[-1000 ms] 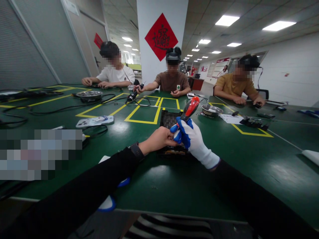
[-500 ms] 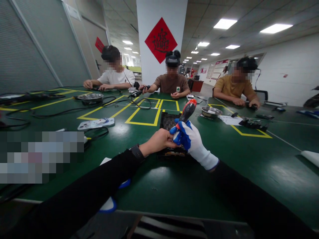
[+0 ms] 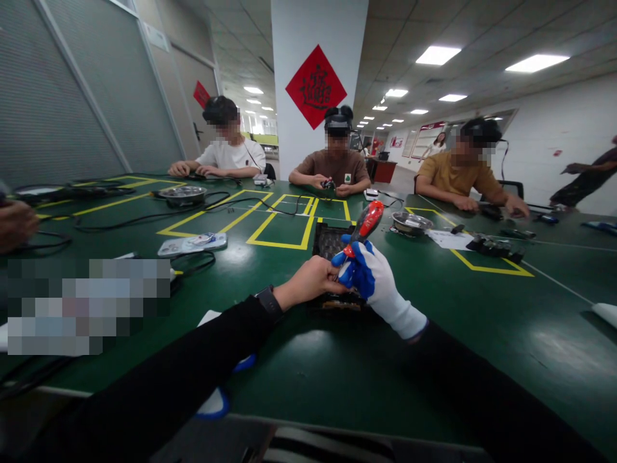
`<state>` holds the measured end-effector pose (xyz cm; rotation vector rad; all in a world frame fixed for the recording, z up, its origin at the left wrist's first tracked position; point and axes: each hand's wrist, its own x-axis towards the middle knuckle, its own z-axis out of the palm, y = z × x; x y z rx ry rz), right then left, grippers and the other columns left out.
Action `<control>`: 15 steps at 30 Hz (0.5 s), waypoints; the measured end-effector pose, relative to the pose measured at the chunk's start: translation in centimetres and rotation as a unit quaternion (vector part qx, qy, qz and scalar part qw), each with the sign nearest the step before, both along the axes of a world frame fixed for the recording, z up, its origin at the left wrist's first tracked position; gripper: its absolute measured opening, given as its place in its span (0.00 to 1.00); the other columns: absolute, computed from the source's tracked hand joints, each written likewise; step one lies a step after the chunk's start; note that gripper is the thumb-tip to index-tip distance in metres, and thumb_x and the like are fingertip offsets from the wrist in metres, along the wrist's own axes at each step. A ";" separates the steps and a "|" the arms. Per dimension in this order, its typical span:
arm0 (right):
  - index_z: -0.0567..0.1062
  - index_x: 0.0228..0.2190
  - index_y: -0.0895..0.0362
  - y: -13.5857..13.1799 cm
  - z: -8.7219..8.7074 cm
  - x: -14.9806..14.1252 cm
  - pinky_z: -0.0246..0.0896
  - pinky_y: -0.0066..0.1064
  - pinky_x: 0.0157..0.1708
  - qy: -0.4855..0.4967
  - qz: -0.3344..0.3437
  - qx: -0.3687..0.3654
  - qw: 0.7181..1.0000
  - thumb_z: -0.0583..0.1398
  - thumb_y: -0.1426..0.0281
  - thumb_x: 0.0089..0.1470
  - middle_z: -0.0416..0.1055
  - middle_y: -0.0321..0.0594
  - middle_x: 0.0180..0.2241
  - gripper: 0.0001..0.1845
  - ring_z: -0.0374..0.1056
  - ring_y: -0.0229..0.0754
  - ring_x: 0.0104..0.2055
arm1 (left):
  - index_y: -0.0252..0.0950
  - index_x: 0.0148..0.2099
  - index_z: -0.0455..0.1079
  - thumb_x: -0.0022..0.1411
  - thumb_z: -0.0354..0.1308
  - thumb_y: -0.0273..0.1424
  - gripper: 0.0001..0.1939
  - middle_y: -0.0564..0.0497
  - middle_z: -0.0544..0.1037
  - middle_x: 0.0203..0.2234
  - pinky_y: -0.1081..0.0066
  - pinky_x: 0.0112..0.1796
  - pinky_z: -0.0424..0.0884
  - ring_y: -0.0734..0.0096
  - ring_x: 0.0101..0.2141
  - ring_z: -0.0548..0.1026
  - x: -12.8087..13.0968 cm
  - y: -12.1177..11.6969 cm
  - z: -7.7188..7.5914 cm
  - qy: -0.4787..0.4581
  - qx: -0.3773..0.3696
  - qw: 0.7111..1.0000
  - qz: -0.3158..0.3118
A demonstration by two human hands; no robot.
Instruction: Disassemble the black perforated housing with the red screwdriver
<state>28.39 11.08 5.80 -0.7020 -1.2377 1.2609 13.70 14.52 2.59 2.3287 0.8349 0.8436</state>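
My right hand (image 3: 378,276), in a white glove with blue-coated fingers, is closed around a screwdriver (image 3: 367,222) with a red and dark grey handle. The handle leans up and to the right, while its shaft points down toward my other hand. My bare left hand (image 3: 308,281), with a dark watch at the wrist, is closed with its fingertips against the gloved fingers near the shaft. What those fingertips pinch is hidden. Beneath both hands lies a black open device housing (image 3: 330,244) on the green table (image 3: 270,379); my hands cover its middle.
Left of my arms lie a phone (image 3: 193,244), cables and a white-and-blue glove (image 3: 214,404). Metal bowls (image 3: 412,222) stand farther off, near black parts (image 3: 494,247) and white paper (image 3: 448,239). Several co-workers sit across the table. Another person's hand (image 3: 17,225) shows at the left edge.
The screwdriver handle has turned in my right hand, showing more red. My left hand stays in place. The co-worker opposite has brought both hands together on a small object. A hand has appeared at left.
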 end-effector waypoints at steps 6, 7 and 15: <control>0.68 0.39 0.58 0.4 -0.5 0.2 0.62 0.22 0.16 0.005 0.022 0.012 1.000 0.58 0.60 0.50 0.72 0.35 0.27 0.17 0.64 0.29 0.17 | 0.28 0.28 0.75 0.50 0.59 0.44 0.20 0.55 0.65 0.18 0.81 0.26 0.56 0.80 0.23 0.60 0.1 -0.3 0.4 0.009 0.021 1.000 -0.014; 0.67 0.38 0.57 0.6 -0.6 0.1 0.62 0.22 0.15 0.005 0.014 0.012 1.000 0.58 0.60 0.49 0.72 0.34 0.27 0.17 0.64 0.29 0.16 | 0.28 0.28 0.75 0.50 0.59 0.43 0.20 0.55 0.65 0.18 0.81 0.27 0.56 0.80 0.23 0.61 0.1 -0.3 0.4 0.012 0.023 1.000 -0.015; 0.66 0.38 0.59 0.2 -0.2 0.1 0.61 0.22 0.14 0.002 0.014 0.003 1.000 0.58 0.58 0.49 0.72 0.35 0.24 0.19 0.63 0.31 0.16 | 0.26 0.27 0.74 0.51 0.57 0.44 0.22 0.55 0.64 0.18 0.81 0.26 0.54 0.81 0.23 0.60 -0.1 -0.1 0.1 0.049 0.036 0.998 0.006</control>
